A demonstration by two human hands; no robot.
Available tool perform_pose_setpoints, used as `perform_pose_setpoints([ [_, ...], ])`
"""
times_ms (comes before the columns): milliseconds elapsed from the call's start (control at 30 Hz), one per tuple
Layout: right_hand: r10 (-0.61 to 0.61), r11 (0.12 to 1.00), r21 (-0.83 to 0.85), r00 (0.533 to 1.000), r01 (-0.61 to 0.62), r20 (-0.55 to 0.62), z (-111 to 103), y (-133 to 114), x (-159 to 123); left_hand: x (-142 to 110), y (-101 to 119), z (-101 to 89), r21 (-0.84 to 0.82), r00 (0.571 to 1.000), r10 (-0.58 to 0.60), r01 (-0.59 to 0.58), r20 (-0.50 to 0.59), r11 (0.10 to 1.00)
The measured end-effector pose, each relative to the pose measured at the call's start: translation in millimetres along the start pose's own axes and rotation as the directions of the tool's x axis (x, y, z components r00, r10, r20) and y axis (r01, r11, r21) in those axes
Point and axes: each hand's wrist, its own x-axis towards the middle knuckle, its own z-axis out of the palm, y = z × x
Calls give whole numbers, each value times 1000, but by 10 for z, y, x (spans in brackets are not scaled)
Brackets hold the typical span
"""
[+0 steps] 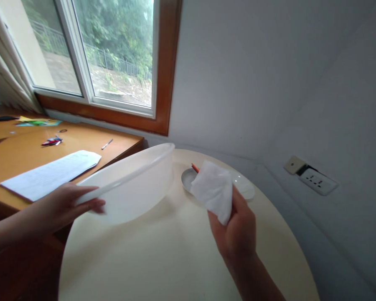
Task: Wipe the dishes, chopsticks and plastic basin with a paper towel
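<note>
My left hand (78, 202) grips the near rim of a translucent white plastic basin (138, 188), thumb on one side and fingers on the other. The basin is tilted, its opening facing up and to the left, over the left part of the round table. In my right hand (238, 230) is a folded white tissue (214, 190), held up over the table. Behind the tissue sits a shallow grey dish (187, 179), partly hidden by it. An orange-red stick-like thing (194, 168) shows at the dish's edge.
The cream round table (150, 259) stands against the wall. A clear shiny plate or lid (245, 187) lies at its right edge. On the wooden desk (81, 138) are white papers (54, 173), a pen (107, 144) and small coloured items (52, 141). A wall socket (318, 181) is at right.
</note>
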Motion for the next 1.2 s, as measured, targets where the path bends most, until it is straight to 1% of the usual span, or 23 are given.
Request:
perform_pose_setpoints([
  [33, -135, 990, -47, 989, 133, -58, 52, -45, 48, 14, 58, 28, 98, 983, -69, 53, 167, 994],
  [67, -286, 955, -115, 953, 275, -97, 123, -87, 76, 22, 113, 61, 153, 966, -108, 73, 235, 986],
  [100, -430, 894, -186, 897, 408, -99, 213, -118, 83, 24, 163, 98, 171, 967, -119, 81, 226, 982],
  [133, -548, 817, -244, 835, 522, -48, 319, -133, 71, 21, 207, 136, 160, 978, -112, 84, 178, 983],
  [200, -704, 622, -300, 684, 723, 191, 566, -99, 14, 2, 277, 210, 116, 992, -105, 96, 75, 989],
  [233, -719, 517, -301, 597, 801, 355, 698, -48, -17, -13, 301, 242, 90, 993, -111, 107, 48, 990],
  [267, -687, 419, -295, 512, 859, 516, 829, 23, -43, -28, 319, 270, 56, 993, -116, 114, 27, 992],
  [300, -608, 335, -299, 447, 894, 656, 952, 109, -61, -45, 332, 291, 14, 993, -119, 119, 9, 993],
  [333, -516, 268, -328, 422, 906, 745, 1062, 202, -68, -60, 341, 306, -27, 993, -120, 120, -7, 992],
  [367, -443, 208, -360, 416, 909, 794, 1153, 294, -65, -74, 349, 316, -67, 992, -127, 126, -17, 990],
  [467, -399, 98, -397, 402, 913, 825, 1281, 504, -31, -108, 381, 318, -203, 988, -150, 144, -18, 969],
  [567, -442, 80, -377, 372, 923, 816, 1234, 576, -18, -130, 430, 318, -360, 981, -190, 164, -39, 919],
  [667, -404, 52, -280, 276, 959, 872, 1157, 581, -62, -136, 457, 341, -447, 963, -231, 149, -136, 882],
  [733, -362, 50, -238, 239, 970, 901, 1143, 564, -101, -134, 446, 357, -459, 949, -238, 120, -208, 880],
  [800, -335, 76, -242, 254, 967, 907, 1165, 509, -112, -135, 418, 359, -440, 943, -247, 130, -221, 889],
  [867, -309, 124, -299, 324, 946, 894, 1205, 394, -60, -150, 394, 340, -400, 952, -254, 168, -172, 901],
  [967, -248, 268, -429, 492, 863, 835, 1244, 140, 198, -201, 396, 275, -298, 961, -218, 161, -169, 941],
  [1033, -176, 443, -483, 601, 755, 779, 1215, -9, 485, -245, 417, 211, -210, 958, -175, 127, -228, 969],
  [1067, -121, 558, -491, 651, 669, 749, 1177, -56, 647, -265, 425, 175, -177, 953, -159, 115, -258, 977],
  [1100, -47, 675, -479, 682, 560, 730, 1124, -76, 809, -284, 430, 137, -161, 946, -154, 110, -286, 981],
  [1133, 45, 785, -458, 698, 417, 714, 1056, -69, 961, -301, 431, 100, -169, 935, -162, 112, -316, 979],
  [1167, 158, 865, -437, 695, 244, 701, 978, -32, 1094, -316, 428, 66, -204, 919, -184, 117, -350, 972],
  [1200, 247, 913, -401, 686, 71, 684, 893, 31, 1201, -330, 425, 38, -262, 894, -219, 119, -392, 958],
])
